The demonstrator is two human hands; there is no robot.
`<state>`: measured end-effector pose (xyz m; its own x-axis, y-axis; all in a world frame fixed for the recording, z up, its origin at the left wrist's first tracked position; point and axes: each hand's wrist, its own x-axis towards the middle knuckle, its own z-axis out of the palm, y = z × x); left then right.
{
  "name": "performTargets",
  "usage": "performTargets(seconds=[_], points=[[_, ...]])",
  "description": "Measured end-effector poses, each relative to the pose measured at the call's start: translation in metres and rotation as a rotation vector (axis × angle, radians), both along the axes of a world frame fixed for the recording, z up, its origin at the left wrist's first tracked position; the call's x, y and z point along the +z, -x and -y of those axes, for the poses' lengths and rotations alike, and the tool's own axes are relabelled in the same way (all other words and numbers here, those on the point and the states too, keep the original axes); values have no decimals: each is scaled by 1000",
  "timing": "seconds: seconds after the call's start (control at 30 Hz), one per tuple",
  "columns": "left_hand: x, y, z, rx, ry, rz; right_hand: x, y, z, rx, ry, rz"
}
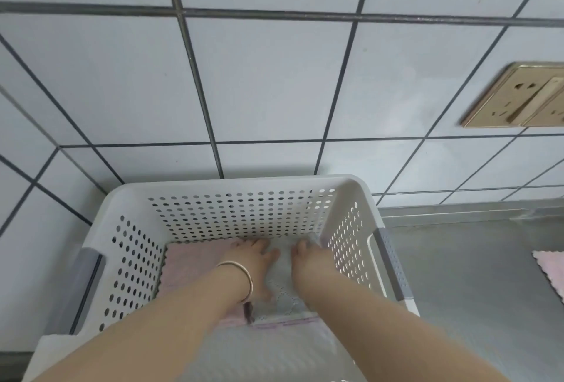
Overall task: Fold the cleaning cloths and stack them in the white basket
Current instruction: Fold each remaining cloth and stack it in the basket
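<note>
A single wide-angle view from a camera worn on a person's head, looking forward and steeply down. It sits close above a white basket (213,195), which fills the lower middle, its near rim cut off by the bottom edge. Both forearms enter from the bottom corners and reach away from the lens into the basket. The upper two thirds face a tiled wall (274,82), its grout lines bowed by the lens. A grey counter (464,275) runs off the right edge. No second view overlaps it.
</note>
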<state>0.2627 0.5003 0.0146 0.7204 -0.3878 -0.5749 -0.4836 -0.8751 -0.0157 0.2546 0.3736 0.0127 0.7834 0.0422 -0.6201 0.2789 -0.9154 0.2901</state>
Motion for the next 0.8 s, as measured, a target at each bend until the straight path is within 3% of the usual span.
performTargets(seconds=[0.1,0.2,0.33,0.47,0.6,0.8], points=[[37,-4,13,121,116,34,44,-3,-2,80,-52,-131],[71,11,28,182,185,96,92,12,-7,177,-146,-91],[124,52,49,229,305,200,138,54,25,177,-369,234],[166,97,80,193,647,446,154,110,78,82,-683,675],[158,151,137,32,862,536,136,176,138,-136,-816,916],[101,204,235,-21,845,401,83,246,229,-326,-725,925]])
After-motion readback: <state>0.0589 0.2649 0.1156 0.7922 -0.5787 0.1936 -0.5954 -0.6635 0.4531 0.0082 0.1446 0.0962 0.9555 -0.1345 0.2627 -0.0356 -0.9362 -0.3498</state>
